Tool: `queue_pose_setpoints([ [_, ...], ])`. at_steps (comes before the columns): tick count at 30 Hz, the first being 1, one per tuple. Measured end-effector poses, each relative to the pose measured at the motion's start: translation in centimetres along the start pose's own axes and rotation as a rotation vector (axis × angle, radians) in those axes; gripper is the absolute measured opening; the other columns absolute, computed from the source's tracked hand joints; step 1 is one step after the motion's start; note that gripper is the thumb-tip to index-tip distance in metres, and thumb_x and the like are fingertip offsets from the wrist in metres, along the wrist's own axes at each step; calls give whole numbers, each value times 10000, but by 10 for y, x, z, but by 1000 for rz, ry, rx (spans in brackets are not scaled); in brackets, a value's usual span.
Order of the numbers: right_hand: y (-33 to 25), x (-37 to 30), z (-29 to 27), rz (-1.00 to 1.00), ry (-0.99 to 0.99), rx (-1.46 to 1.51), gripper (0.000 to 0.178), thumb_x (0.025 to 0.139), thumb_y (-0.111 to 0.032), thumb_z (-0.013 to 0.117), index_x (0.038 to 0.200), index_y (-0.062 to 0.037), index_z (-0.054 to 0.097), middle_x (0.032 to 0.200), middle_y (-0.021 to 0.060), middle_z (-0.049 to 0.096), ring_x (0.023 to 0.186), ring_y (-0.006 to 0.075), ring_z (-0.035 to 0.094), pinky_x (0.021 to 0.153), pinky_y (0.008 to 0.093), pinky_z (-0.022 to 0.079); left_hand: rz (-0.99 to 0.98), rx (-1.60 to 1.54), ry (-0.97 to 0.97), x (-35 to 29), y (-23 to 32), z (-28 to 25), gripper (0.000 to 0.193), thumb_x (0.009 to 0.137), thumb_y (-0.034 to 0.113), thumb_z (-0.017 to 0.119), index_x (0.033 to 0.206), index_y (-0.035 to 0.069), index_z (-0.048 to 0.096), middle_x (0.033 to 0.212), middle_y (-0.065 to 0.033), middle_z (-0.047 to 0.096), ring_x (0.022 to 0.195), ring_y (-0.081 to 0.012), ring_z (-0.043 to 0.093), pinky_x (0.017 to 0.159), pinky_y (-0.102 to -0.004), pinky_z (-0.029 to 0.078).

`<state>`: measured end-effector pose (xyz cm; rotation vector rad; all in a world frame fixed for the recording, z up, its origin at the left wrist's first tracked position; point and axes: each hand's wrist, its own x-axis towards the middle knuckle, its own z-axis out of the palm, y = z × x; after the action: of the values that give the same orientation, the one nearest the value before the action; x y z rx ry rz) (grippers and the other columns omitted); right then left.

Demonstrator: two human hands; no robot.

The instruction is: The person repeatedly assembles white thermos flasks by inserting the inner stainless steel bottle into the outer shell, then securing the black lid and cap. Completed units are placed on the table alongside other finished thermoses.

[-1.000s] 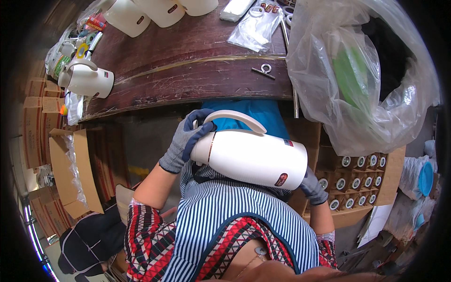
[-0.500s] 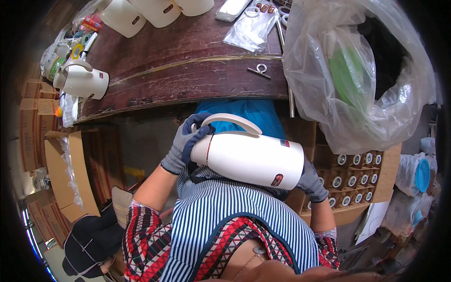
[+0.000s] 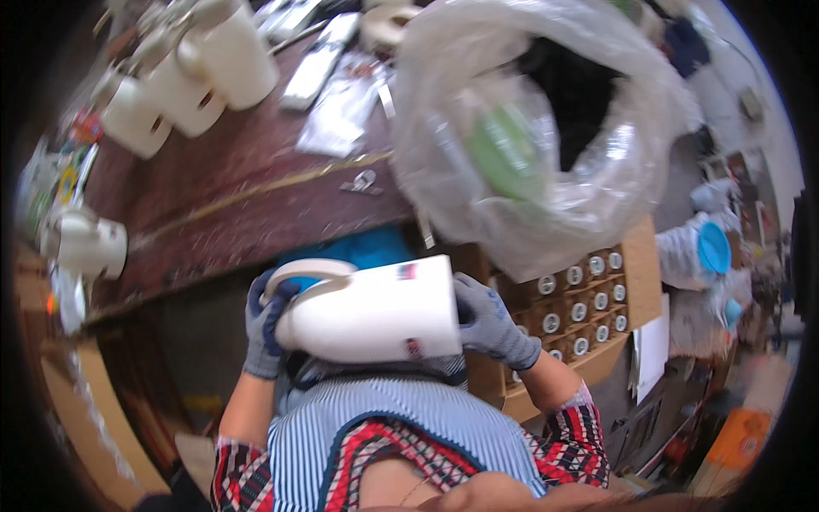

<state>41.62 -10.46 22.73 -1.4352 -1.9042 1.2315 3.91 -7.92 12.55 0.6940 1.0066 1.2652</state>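
Observation:
A white vacuum jug (image 3: 375, 311) lies on its side in front of my striped apron, its curved handle uppermost and its base to the right. My left hand (image 3: 265, 324), in a grey and navy glove, is closed around the lid end beside the handle. At the other end my right hand (image 3: 495, 322), gloved the same way, grips the base, and its fingertips are partly hidden behind it. Two small labels show on the jug's side.
Several white jugs (image 3: 226, 55) stand at the table's far left, another jug (image 3: 92, 246) at its left edge. A large clear plastic bag (image 3: 597, 200) bulges at the right, above a divided carton (image 3: 589, 350) of round-topped pieces. A small metal ring piece (image 3: 364, 180) lies on the dark table (image 3: 213, 166).
The view has swung right, so the table and bag sit further left. Both hands still hold the jug, whose base end is now tipped slightly upward in the picture.

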Motion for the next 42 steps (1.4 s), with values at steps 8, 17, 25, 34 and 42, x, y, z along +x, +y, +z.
queue_pose_setpoints([
  [8, -178, 81, -46, -787, -188, -683, 408, 981, -339, 631, 1310, -97, 631, 927, 15, 679, 682, 157, 696, 509, 317, 516, -367, -88, -283, 40, -16, 5, 455, 1020, 221, 644, 1419, 40, 520, 1277, -157, 673, 1128, -283, 683, 981, -420, 578],
  [17, 68, 243, -258, 435, 1039, -969, 570, 810, -509, 735, 1204, -98, 714, 1172, 220, 699, 1085, 398, 683, 959, 461, 551, -481, -33, -307, 40, -39, -44, 436, 1016, 203, 639, 1402, 31, 534, 1270, -149, 669, 1111, -265, 680, 971, -400, 578],
  [25, -91, 136, -229, -75, 864, -574, 230, 850, -122, 651, 1039, 1, 697, 1047, 189, 718, 928, 323, 691, 817, 423, 530, -449, -89, -406, 48, -69, -58, 419, 1013, 188, 635, 1387, 23, 546, 1263, -142, 665, 1096, -249, 678, 962, -382, 579],
  [34, -22, 158, 93, -875, 32, -739, 400, 783, -231, 793, 1166, -145, 713, 1171, 142, 680, 1009, 322, 689, 855, 434, 590, -278, -42, -549, 78, -55, -58, 400, 1009, 170, 629, 1370, 13, 560, 1256, -134, 661, 1078, -231, 675, 952, -362, 579],
  [42, -71, 203, 112, -765, -255, -898, 608, 837, -269, 754, 1419, -224, 585, 1431, 198, 507, 1257, 418, 562, 946, 484, 573, -193, -90, -521, 90, -61, -89, 384, 1006, 155, 625, 1355, 5, 572, 1250, -127, 657, 1063, -215, 672, 943, -344, 580],
])
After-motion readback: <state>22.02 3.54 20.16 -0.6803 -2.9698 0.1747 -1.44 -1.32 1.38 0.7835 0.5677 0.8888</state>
